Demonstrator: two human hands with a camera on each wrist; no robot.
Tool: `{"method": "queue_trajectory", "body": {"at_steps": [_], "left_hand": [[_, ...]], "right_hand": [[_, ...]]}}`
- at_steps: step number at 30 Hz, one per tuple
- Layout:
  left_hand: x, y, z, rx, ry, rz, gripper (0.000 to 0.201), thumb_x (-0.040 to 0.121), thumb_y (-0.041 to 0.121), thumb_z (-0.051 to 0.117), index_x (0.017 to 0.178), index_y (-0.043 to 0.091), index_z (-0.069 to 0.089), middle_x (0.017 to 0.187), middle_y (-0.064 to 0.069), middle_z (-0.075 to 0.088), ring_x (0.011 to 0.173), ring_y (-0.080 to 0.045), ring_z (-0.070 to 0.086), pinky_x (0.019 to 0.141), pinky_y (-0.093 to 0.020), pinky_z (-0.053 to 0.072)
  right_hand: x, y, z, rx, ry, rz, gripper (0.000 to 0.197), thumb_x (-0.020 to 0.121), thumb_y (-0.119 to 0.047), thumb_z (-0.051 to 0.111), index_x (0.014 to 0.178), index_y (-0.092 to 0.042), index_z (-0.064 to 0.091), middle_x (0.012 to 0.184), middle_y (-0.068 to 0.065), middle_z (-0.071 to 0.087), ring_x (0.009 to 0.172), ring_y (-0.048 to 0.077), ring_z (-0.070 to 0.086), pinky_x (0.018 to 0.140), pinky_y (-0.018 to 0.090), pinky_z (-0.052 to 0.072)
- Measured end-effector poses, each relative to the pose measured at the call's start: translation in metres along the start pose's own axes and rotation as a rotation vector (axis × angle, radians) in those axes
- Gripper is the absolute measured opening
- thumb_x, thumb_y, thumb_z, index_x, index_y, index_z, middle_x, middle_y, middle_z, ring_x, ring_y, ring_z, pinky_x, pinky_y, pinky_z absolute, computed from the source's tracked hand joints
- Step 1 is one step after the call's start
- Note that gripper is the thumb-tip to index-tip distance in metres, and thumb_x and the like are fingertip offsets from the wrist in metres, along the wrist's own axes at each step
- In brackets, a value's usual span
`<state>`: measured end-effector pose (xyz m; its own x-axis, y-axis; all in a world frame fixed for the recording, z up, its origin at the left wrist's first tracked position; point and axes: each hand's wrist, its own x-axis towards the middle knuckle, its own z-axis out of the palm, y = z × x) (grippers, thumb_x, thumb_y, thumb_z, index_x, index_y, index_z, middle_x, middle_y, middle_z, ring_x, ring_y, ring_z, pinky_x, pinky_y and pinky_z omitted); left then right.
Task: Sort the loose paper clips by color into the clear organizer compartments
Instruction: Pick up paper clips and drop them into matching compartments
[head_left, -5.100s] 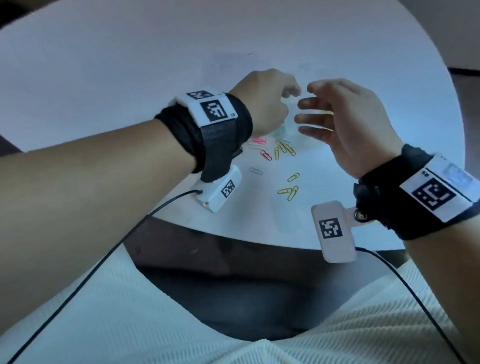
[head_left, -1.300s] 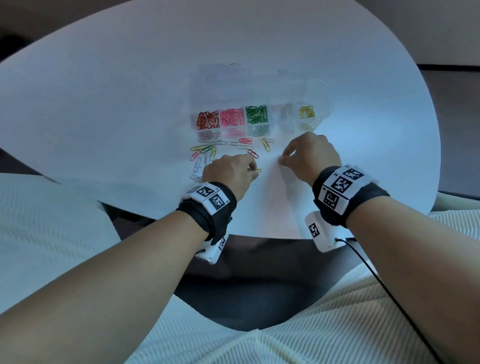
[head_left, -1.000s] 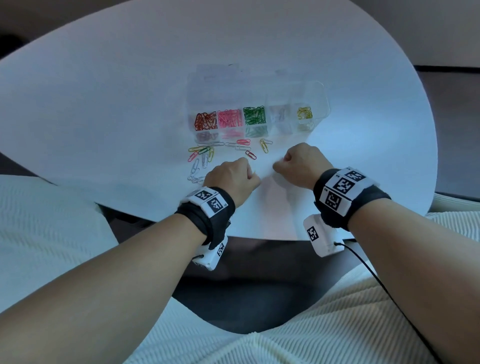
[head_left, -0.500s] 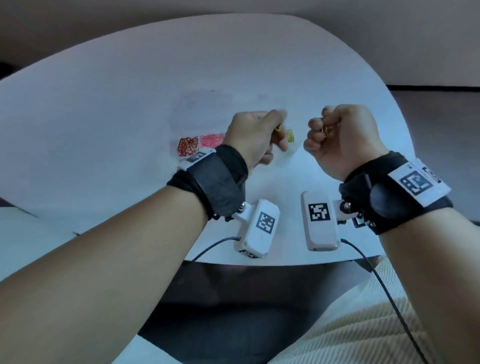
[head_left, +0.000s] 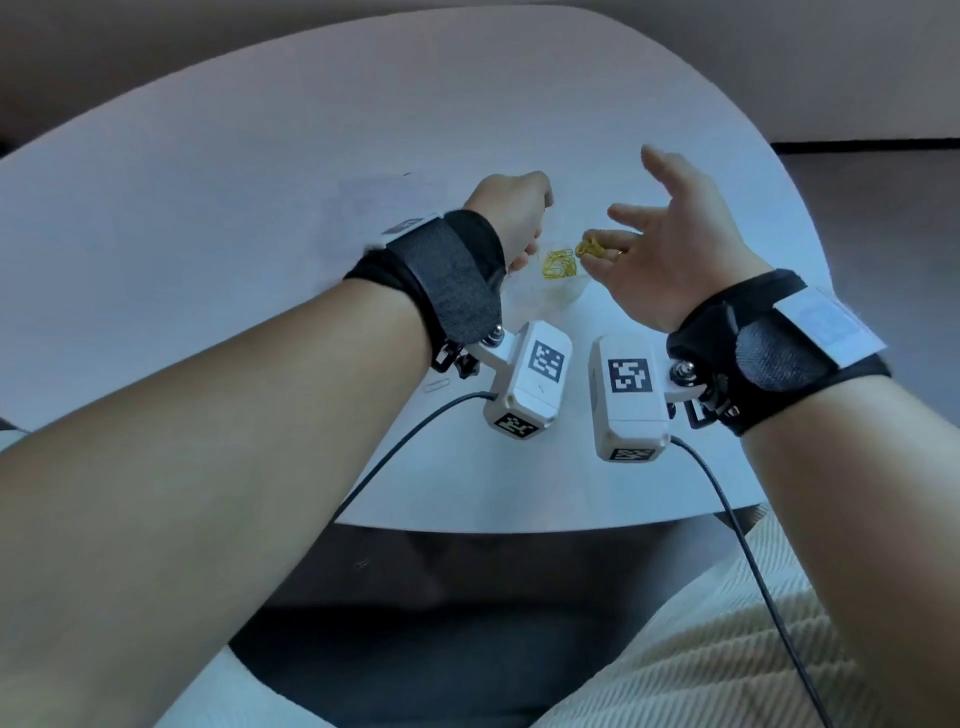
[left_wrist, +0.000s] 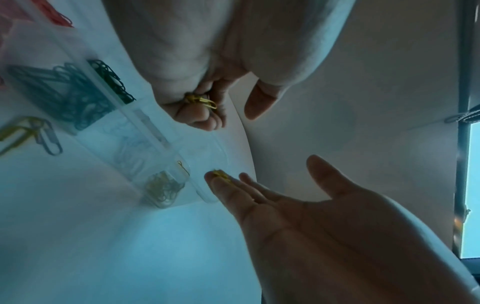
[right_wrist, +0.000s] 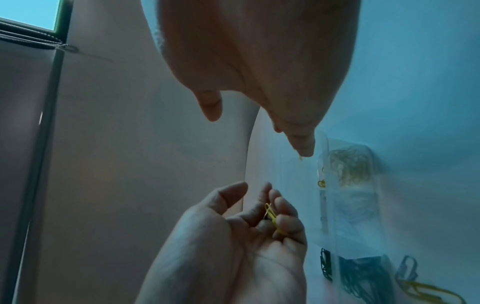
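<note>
The clear organizer (left_wrist: 145, 131) lies on the white table, mostly hidden behind my hands in the head view. Its end compartment holds yellow paper clips (head_left: 558, 265) (left_wrist: 163, 187) (right_wrist: 348, 164). My left hand (head_left: 514, 218) hovers over it, and its curled fingers grip a few yellow clips (left_wrist: 201, 100) (right_wrist: 271, 216). My right hand (head_left: 670, 244) is held open just to the right, fingers straight. A small bunch of yellow clips (head_left: 592, 248) (left_wrist: 221, 174) rests at its fingertips above that compartment. Green clips (left_wrist: 72, 98) fill a compartment further left.
A loose yellow clip (left_wrist: 18, 133) and a silver clip (left_wrist: 49, 139) lie on the table in front of the organizer. Another silver clip (head_left: 436, 385) lies near my left wrist. The table's front edge (head_left: 519, 527) runs close below my wrists.
Both hands rose from the table to the organizer with clips in closed fists. The right hand has since opened, its clips now at the fingertips; the left stays curled.
</note>
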<state>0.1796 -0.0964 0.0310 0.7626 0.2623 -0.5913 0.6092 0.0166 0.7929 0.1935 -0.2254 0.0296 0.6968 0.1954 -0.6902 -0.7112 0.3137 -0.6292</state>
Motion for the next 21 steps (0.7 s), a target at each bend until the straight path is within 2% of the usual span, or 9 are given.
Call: {"method": "queue_trajectory", "body": {"at_steps": [2, 4, 6, 8, 11, 14, 16, 18, 21], "left_hand": [[0.001, 0.002, 0.001, -0.04, -0.005, 0.003, 0.013, 0.088, 0.013, 0.048, 0.076, 0.008, 0.046, 0.066, -0.005, 0.041, 0.052, -0.018, 0.038, 0.051, -0.025, 0.034], [0.0, 0.004, 0.004, -0.107, -0.028, 0.008, 0.009, 0.089, 0.013, 0.049, 0.083, 0.007, 0.048, 0.071, -0.007, 0.043, 0.06, -0.02, 0.042, 0.058, -0.027, 0.042], [0.002, 0.003, 0.007, -0.129, -0.071, -0.006, 0.011, 0.089, 0.02, 0.052, 0.086, 0.009, 0.051, 0.086, -0.01, 0.052, 0.074, -0.022, 0.054, 0.075, -0.028, 0.052], [0.003, 0.001, 0.009, -0.118, -0.124, -0.038, 0.015, 0.088, 0.028, 0.054, 0.088, 0.013, 0.05, 0.102, -0.013, 0.055, 0.09, -0.025, 0.057, 0.089, -0.033, 0.052], [0.002, -0.003, 0.008, -0.081, -0.174, -0.056, 0.019, 0.09, 0.033, 0.052, 0.09, 0.014, 0.049, 0.103, -0.009, 0.047, 0.089, -0.024, 0.049, 0.082, -0.029, 0.049], [-0.001, -0.006, 0.001, 0.006, -0.119, 0.048, 0.023, 0.091, 0.033, 0.052, 0.104, 0.014, 0.054, 0.105, -0.006, 0.054, 0.095, -0.023, 0.055, 0.09, -0.032, 0.049], [-0.009, -0.006, -0.009, 0.002, -0.075, 0.162, 0.015, 0.091, 0.024, 0.052, 0.098, 0.013, 0.059, 0.094, -0.005, 0.058, 0.084, -0.022, 0.056, 0.079, -0.029, 0.049], [-0.019, -0.008, -0.023, 0.036, -0.028, 0.281, 0.014, 0.089, 0.014, 0.05, 0.09, 0.011, 0.064, 0.078, -0.003, 0.06, 0.068, -0.018, 0.056, 0.064, -0.027, 0.05], [-0.031, -0.023, -0.046, 0.198, 0.05, 0.397, 0.017, 0.085, 0.01, 0.05, 0.082, 0.008, 0.067, 0.058, 0.002, 0.056, 0.05, -0.016, 0.051, 0.05, -0.022, 0.042]], "right_hand": [[0.0, 0.0, 0.001, 0.008, -0.025, 0.026, 0.058, 0.09, -0.054, 0.055, 0.123, -0.007, 0.045, 0.142, 0.026, 0.038, 0.135, 0.031, 0.034, 0.107, 0.04, 0.038], [0.0, 0.001, 0.0, 0.003, -0.033, 0.036, 0.06, 0.089, -0.058, 0.054, 0.121, -0.008, 0.045, 0.149, 0.023, 0.03, 0.138, 0.033, 0.029, 0.107, 0.041, 0.038], [0.0, 0.003, 0.0, -0.021, -0.014, 0.019, 0.06, 0.091, -0.057, 0.052, 0.126, -0.009, 0.045, 0.144, 0.023, 0.037, 0.136, 0.031, 0.036, 0.103, 0.037, 0.042], [-0.001, 0.003, 0.002, -0.044, 0.034, -0.049, 0.057, 0.095, -0.051, 0.05, 0.135, -0.01, 0.044, 0.136, 0.024, 0.045, 0.133, 0.031, 0.044, 0.102, 0.033, 0.043], [-0.004, -0.002, 0.004, -0.078, 0.119, -0.211, 0.046, 0.098, -0.04, 0.05, 0.134, -0.012, 0.048, 0.126, 0.016, 0.056, 0.122, 0.026, 0.054, 0.094, 0.03, 0.045], [-0.01, -0.007, 0.002, -0.096, 0.144, -0.317, 0.028, 0.097, -0.026, 0.051, 0.119, -0.012, 0.06, 0.111, 0.008, 0.067, 0.102, 0.022, 0.067, 0.087, 0.03, 0.055], [-0.015, -0.006, 0.003, -0.175, 0.063, -0.362, 0.023, 0.093, -0.011, 0.047, 0.101, -0.011, 0.068, 0.093, 0.004, 0.07, 0.081, 0.019, 0.069, 0.076, 0.03, 0.058], [-0.019, 0.0, 0.008, -0.362, -0.055, -0.388, 0.03, 0.084, 0.001, 0.042, 0.083, -0.01, 0.07, 0.075, 0.004, 0.066, 0.063, 0.018, 0.062, 0.061, 0.028, 0.053], [-0.022, 0.019, 0.021, -0.76, -0.189, -0.355, 0.03, 0.079, 0.002, 0.044, 0.073, -0.01, 0.071, 0.07, 0.006, 0.066, 0.057, 0.019, 0.057, 0.054, 0.029, 0.048]]}}
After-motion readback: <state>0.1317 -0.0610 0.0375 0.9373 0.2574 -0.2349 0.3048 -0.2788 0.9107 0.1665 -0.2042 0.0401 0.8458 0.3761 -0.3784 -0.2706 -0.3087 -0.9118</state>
